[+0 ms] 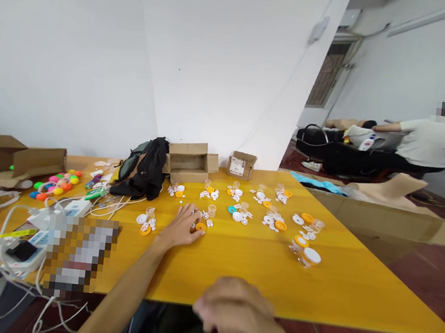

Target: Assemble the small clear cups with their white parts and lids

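Observation:
My left hand (184,227) rests low over the middle of the yellow table, its fingers apart and bent around a small cluster of parts. By its fingertips lies an orange ring (200,227), and white pieces with dark marks (209,223) sit just beyond. A small clear cup (212,210) stands behind them. Some parts of this cluster are hidden under the hand. In front of the table's near edge hovers my right hand (244,314), smeared by motion. Its fingers look bent, but whether they hold anything cannot be made out.
Similar clusters, one with a teal ring (232,209), spread across the table. Two white-topped clear containers (311,256) stand at right. Behind are an open cardboard box (187,174), a smaller box (241,166) and a black bag (148,172). Power strips (77,208) and cables crowd the left.

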{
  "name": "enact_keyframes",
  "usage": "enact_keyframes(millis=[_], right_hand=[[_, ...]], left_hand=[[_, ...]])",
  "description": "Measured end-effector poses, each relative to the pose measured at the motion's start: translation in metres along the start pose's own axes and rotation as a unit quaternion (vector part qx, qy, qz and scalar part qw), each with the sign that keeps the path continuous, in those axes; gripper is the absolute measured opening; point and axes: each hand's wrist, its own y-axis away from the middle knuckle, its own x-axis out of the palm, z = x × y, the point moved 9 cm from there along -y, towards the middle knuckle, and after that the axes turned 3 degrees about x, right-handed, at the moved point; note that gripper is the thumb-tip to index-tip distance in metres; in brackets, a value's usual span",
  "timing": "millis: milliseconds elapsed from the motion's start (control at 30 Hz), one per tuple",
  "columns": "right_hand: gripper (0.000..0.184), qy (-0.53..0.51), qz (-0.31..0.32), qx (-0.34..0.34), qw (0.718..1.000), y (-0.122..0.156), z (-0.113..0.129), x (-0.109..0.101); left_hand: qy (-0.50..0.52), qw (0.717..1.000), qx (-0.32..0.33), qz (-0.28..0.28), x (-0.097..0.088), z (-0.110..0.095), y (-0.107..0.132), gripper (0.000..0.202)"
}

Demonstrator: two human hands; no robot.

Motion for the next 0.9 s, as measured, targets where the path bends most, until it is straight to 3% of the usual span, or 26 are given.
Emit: enact_keyframes(millis=[100, 200, 300, 400, 500, 600, 900], right_hand=[[0.026, 0.053, -0.041, 0.024, 0.997, -0.028, -0.037, -0.011], [0.018, 0.147, -0.033, 0.109, 0.983, -0.04, -0.094, -0.02], [0.016, 0.283, 0.04, 0.167, 0.944, -0.046, -0.142, -0.016], [0.015, 0.373, 0.124, 0.189, 0.9, -0.053, -0.169, 0.003], [0.017, 0.422, 0.171, 0.209, 0.865, -0.06, -0.181, 0.02], [0.017, 0.437, 0.199, 0.22, 0.849, -0.062, -0.186, 0.028], [0.007, 0.351, 0.166, 0.179, 0.904, -0.038, -0.173, 0.004]], left_hand=[[0.022, 0.999, -0.011, -0.033, -0.007, 0.005, -0.003, 0.009], [0.04, 0.992, -0.025, -0.117, -0.026, 0.015, -0.005, 0.005], [0.051, 0.977, -0.026, -0.204, -0.045, 0.022, -0.003, 0.007], [0.053, 0.968, -0.018, -0.246, -0.055, 0.023, -0.001, 0.01], [0.053, 0.965, -0.004, -0.257, -0.056, 0.02, 0.0, 0.011], [0.054, 0.967, 0.003, -0.251, -0.055, 0.017, 0.0, 0.011], [0.071, 0.983, 0.016, -0.17, -0.043, -0.003, -0.003, 0.01]])
